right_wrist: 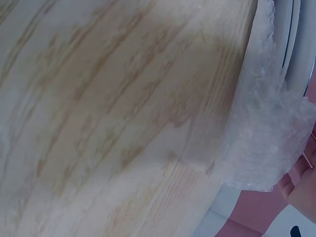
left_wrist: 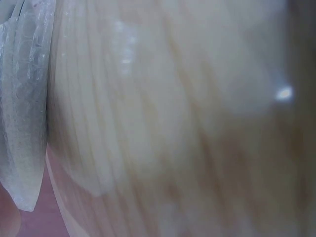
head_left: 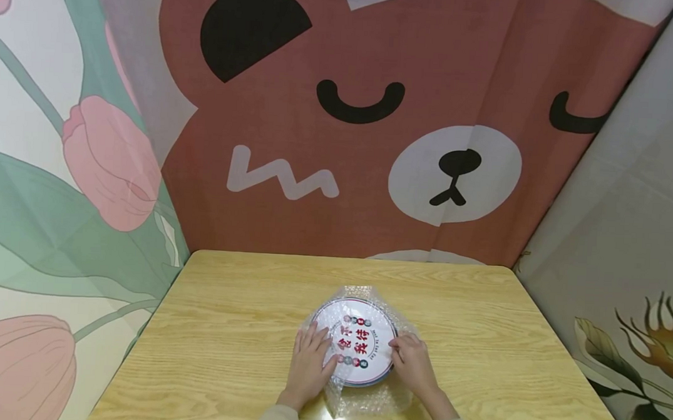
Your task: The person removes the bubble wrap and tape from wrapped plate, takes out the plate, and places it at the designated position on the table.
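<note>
A stack of round white plates with blue rims lies on the table, red characters and small figures printed on the top one. Bubble wrap lies under the stack and partly over its left side; in the right wrist view, a loose flap of bubble wrap stands beside the plate rims. My left hand rests on the wrapped left side of the plates, fingers extended and thumb over the top plate. At the right rim, my right hand pinches the bubble wrap's edge between thumb and curled fingers.
The wooden table extends around the plates, its far edge against a hanging cloth with a bear print. Flower-printed cloths hang on the left and right sides.
</note>
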The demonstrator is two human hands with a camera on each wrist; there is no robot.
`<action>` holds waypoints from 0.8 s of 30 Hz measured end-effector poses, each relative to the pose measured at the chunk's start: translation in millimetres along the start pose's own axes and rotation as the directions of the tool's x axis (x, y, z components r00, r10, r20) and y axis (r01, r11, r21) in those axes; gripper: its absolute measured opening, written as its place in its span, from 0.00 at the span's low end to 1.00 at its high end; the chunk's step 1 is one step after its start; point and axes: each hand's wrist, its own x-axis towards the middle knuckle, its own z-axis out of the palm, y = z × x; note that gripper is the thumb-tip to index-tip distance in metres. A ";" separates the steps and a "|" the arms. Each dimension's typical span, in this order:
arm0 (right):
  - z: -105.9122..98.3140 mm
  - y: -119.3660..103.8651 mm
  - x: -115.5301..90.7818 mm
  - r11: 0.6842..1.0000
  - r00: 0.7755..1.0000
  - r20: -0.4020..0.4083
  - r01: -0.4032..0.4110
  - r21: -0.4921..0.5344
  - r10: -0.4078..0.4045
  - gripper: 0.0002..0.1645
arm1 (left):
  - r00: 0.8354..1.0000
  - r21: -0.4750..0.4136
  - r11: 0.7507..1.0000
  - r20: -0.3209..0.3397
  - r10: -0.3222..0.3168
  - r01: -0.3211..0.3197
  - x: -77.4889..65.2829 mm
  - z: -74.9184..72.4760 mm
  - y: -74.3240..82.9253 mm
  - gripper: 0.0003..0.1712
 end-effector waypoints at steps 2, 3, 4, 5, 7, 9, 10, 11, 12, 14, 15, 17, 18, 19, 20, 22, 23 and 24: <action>-0.1 1.0 -0.7 1.000 1.000 -0.003 -0.003 0.005 0.003 0.08 | 1.000 0.001 1.000 -0.002 0.000 0.000 0.1 -0.1 -0.1 0.23; -0.1 1.4 -1.1 1.000 1.000 -0.005 -0.006 0.011 0.007 0.08 | 1.000 0.002 1.000 -0.002 0.001 -0.001 0.1 -0.2 -0.2 0.23; -0.1 1.7 -1.6 1.000 1.000 -0.007 -0.012 0.015 0.012 0.08 | 1.000 0.002 1.000 -0.003 0.001 -0.001 0.2 -0.5 -0.2 0.23; -0.2 1.9 -1.9 1.000 1.000 -0.009 -0.016 0.018 0.016 0.08 | 1.000 0.003 1.000 -0.004 0.001 -0.001 0.2 -0.4 -0.3 0.23; -0.7 2.4 -2.5 1.000 1.000 -0.017 -0.015 0.025 0.015 0.08 | 1.000 0.003 1.000 -0.007 0.004 -0.004 0.3 -0.2 -0.4 0.23; -1.2 2.9 -3.3 1.000 0.999 -0.031 -0.008 0.030 0.009 0.08 | 1.000 0.004 1.000 -0.007 0.005 -0.005 0.3 -0.1 -0.4 0.23; -1.6 3.1 -3.6 1.000 0.999 -0.039 -0.003 0.030 0.004 0.08 | 1.000 0.005 1.000 -0.007 0.005 -0.005 0.3 -0.1 -0.3 0.24; -1.9 3.4 -3.9 1.000 0.999 -0.051 0.003 0.030 -0.002 0.08 | 1.000 0.003 1.000 -0.005 0.005 -0.005 0.3 -0.3 -0.2 0.24; -2.0 4.0 -4.2 1.000 0.998 -0.061 0.010 0.029 -0.008 0.08 | 1.000 0.002 1.000 -0.005 0.004 -0.004 0.4 -0.5 -0.1 0.24; -2.3 5.0 -4.9 1.000 0.997 -0.073 0.013 0.026 -0.011 0.07 | 1.000 0.000 1.000 -0.004 0.003 -0.003 0.3 -0.4 -0.1 0.24; -2.3 5.7 -5.3 1.000 0.997 -0.075 0.011 0.026 -0.009 0.07 | 1.000 -0.001 1.000 -0.003 0.003 -0.003 0.3 -0.5 -0.1 0.24; -2.2 7.0 -6.0 1.000 0.997 -0.076 0.005 0.025 -0.003 0.06 | 1.000 -0.001 1.000 -0.003 0.003 -0.003 0.3 -0.4 -0.2 0.24; -2.1 7.8 -6.4 1.000 0.997 -0.075 0.004 0.028 -0.002 0.06 | 1.000 0.000 1.000 -0.004 0.004 -0.004 0.2 -0.2 -0.3 0.24; -2.1 8.5 -6.9 1.000 0.997 -0.076 0.004 0.028 -0.002 0.06 | 1.000 0.002 1.000 -0.004 0.005 -0.005 0.0 0.0 -0.3 0.24; -2.1 9.1 -7.3 1.000 0.997 -0.077 0.004 0.029 -0.002 0.06 | 1.000 0.003 1.000 -0.004 0.005 -0.005 0.0 0.0 -0.3 0.24; -2.4 10.1 -8.1 1.000 0.997 -0.079 0.007 0.024 -0.005 0.06 | 1.000 0.004 1.000 -0.003 0.006 -0.006 0.0 0.0 -0.2 0.24; -2.8 10.5 -8.5 1.000 0.997 -0.080 0.005 0.025 -0.003 0.07 | 1.000 0.005 1.000 -0.003 0.005 -0.005 0.0 -0.2 -0.1 0.24; -3.3 10.6 -8.8 1.000 0.997 -0.080 0.005 0.023 -0.003 0.07 | 1.000 0.005 1.000 -0.002 0.005 -0.005 0.1 -0.4 0.0 0.24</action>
